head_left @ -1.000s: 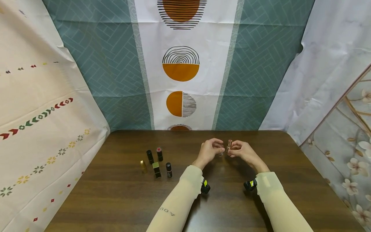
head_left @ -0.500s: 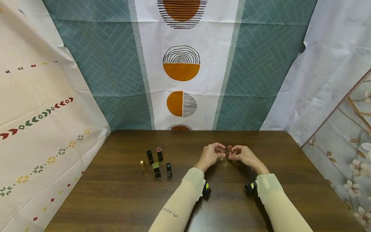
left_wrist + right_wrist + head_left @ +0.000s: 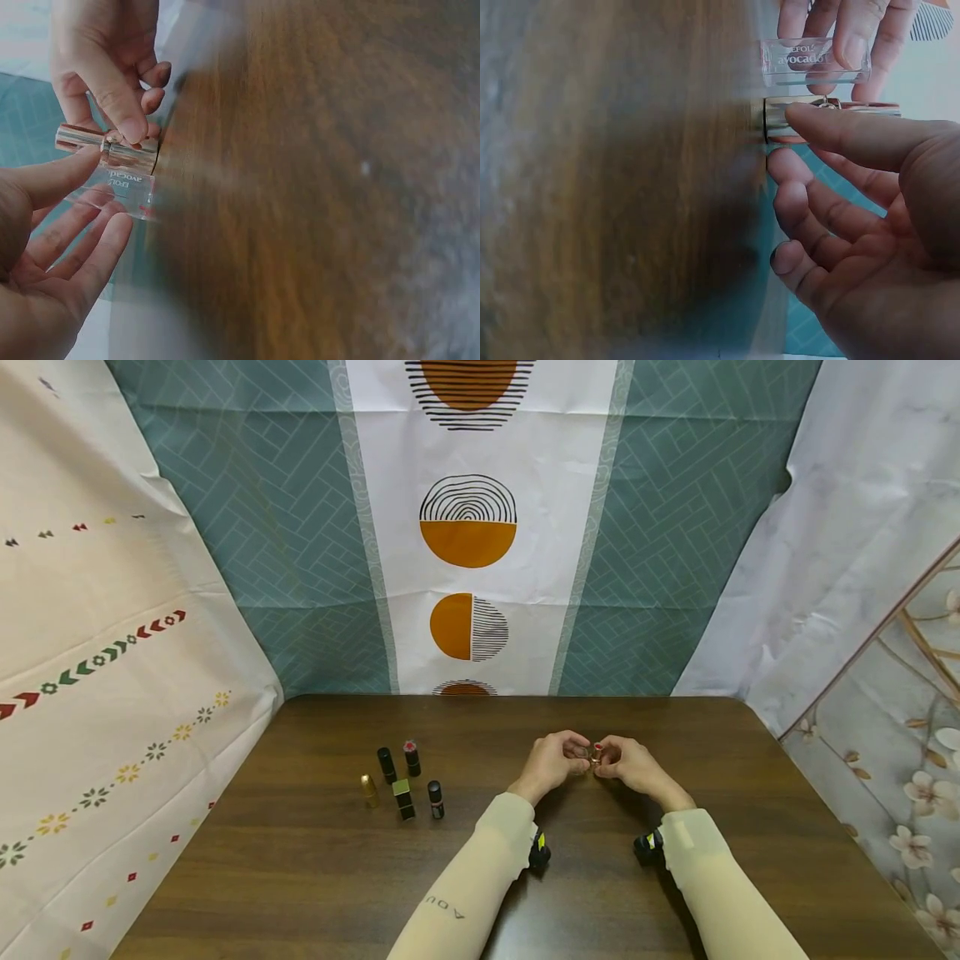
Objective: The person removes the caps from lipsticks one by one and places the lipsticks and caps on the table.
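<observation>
Pinching a clear cap (image 3: 795,69), left hand (image 3: 550,762); gripping a rose-gold lipstick (image 3: 133,157), right hand (image 3: 630,765).

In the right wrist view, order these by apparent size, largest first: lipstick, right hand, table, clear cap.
1. Table
2. Right hand
3. Lipstick and clear cap, unranked: they look close in size, and the right hand covers part of the lipstick.

L hand (image 3: 553,765) slid right, closing in on R hand (image 3: 633,767); its clear cap (image 3: 802,62) got nearer the rose-gold lipstick (image 3: 133,159). R hand dropped a bit, so the lipstick sat lower vs. 1 s prior.
</observation>
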Tool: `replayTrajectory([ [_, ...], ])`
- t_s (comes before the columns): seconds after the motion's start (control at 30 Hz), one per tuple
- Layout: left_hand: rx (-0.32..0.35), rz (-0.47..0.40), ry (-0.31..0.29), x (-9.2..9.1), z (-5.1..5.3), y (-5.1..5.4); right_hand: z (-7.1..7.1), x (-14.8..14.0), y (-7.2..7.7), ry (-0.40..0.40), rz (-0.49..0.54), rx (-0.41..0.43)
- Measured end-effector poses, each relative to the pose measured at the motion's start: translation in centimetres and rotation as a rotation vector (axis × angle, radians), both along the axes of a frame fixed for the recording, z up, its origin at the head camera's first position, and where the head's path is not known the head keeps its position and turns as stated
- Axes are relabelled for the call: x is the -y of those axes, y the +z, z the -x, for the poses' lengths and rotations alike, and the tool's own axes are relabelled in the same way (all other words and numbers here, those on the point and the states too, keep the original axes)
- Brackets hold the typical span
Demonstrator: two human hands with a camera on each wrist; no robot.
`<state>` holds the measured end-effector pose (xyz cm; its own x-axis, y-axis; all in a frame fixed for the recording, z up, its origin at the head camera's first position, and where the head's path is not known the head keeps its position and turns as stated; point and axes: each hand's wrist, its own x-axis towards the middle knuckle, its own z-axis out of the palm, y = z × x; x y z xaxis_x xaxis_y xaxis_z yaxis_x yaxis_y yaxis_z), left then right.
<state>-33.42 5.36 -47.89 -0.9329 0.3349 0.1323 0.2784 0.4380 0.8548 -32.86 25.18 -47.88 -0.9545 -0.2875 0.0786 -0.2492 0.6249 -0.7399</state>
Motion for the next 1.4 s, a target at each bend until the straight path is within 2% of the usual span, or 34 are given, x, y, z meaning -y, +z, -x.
replayTrajectory([
  [0.27,-0.013,0.012,-0.008,-0.4,0.1,0.1,-0.1,0.0,-0.1,-0.033,0.008,0.017],
  [0.73,-0.039,0.093,-0.001,-0.3,0.1,0.0,-0.4,0.5,-0.2,-0.051,-0.019,0.009],
  [0.87,-0.045,0.071,-0.007,-0.1,0.1,0.0,-0.4,0.4,-0.3,-0.047,-0.022,0.010],
  [1.03,-0.010,0.015,-0.020,0.6,-0.3,0.2,-0.6,0.2,-0.2,-0.029,-0.029,0.009],
  [1.17,-0.006,-0.011,-0.029,1.4,-0.5,0.4,-1.1,0.1,0.5,-0.014,-0.016,0.017],
  [1.4,-0.088,-0.011,-0.004,2.7,-0.7,1.5,-1.5,0.4,2.7,0.025,0.028,-0.010],
])
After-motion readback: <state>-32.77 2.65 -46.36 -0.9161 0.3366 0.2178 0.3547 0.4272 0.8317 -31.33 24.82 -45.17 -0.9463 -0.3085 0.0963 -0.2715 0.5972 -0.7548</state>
